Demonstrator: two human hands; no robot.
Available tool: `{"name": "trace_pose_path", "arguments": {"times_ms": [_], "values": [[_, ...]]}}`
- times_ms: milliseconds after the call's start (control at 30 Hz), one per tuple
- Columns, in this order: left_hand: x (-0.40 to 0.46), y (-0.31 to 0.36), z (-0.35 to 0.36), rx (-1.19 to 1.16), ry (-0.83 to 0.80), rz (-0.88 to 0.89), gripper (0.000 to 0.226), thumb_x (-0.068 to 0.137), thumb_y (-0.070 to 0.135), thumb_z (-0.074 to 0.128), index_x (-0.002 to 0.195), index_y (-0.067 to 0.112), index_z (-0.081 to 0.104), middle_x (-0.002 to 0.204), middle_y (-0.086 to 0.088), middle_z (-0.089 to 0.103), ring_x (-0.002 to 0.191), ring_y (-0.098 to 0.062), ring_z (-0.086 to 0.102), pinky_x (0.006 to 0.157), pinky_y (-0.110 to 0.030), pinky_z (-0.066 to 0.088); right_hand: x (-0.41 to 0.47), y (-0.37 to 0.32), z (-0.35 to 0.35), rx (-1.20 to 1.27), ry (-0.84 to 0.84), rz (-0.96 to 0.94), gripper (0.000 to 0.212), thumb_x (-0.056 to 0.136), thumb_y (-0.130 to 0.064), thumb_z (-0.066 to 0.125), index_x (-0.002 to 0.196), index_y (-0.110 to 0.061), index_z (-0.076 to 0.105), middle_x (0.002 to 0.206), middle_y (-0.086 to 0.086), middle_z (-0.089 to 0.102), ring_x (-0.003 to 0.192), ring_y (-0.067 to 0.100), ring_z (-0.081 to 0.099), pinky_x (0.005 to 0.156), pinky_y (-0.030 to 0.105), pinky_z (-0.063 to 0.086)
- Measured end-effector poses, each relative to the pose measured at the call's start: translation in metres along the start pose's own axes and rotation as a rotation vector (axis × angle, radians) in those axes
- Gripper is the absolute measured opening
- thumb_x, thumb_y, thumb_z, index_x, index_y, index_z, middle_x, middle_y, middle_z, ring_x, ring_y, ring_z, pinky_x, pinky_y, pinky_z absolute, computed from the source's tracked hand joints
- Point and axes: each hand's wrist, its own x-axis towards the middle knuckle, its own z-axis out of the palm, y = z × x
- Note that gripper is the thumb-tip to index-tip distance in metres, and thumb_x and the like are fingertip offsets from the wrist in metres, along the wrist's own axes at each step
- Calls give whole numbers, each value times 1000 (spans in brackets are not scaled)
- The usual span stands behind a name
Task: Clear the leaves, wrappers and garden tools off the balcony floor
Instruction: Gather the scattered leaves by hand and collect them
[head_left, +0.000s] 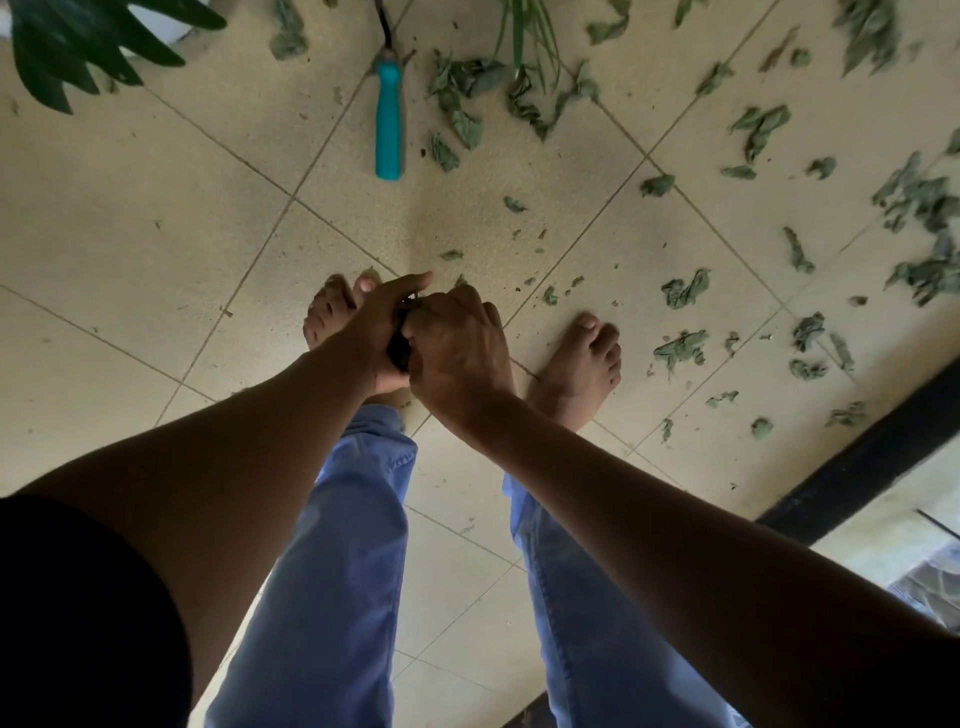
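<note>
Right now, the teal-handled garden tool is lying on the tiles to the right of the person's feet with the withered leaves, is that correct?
Not quite: the head view shows the teal-handled garden tool lying on the tiles ahead of the person's feet, not to their right. The withered leaves do lie to the right.

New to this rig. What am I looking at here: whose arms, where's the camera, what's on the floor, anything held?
There is no machine: a person works with two bare hands. The single picture comes from a wide-angle camera worn on the head, looking down past blue trousers and bare feet. The left hand and right hand meet over a small dark object, mostly hidden, so what it is cannot be told. On the beige tiled balcony floor lie many crumpled dry green leaves, mostly to the right, and a garden tool with a turquoise handle ahead. A dark green plant shows at top left.
</note>
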Motion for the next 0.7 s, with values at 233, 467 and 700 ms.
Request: {"name": "trace_pose_path", "arguments": {"times_ms": [233,467,700], "values": [[7,0,-6,-25,-44,-2,28,77,45,78,69,22,64,57,4,55,56,-10,59,56,-23,49,12,3,0,-46,-4,-3,15,78,-7,61,83,-16,71,73,1,68,78,26,64,90,43,42],[8,8,-4,52,58,115,46,93,45,65,53,23,69,56,3,64,56,-11,68,55,-21,55,19,-3,-11,-30,-34,-103,19,86,-8,57,91,-7,75,79,10,74,71,29,66,78,36,44],[9,37,-1,-92,12,19,30,94,30,60,67,17,58,59,7,53,40,-3,43,38,-11,33,38,30,-20,177,203,-7,23,87,0,57,101,-9,74,94,7,74,85,25,69,74,38,59]]}}
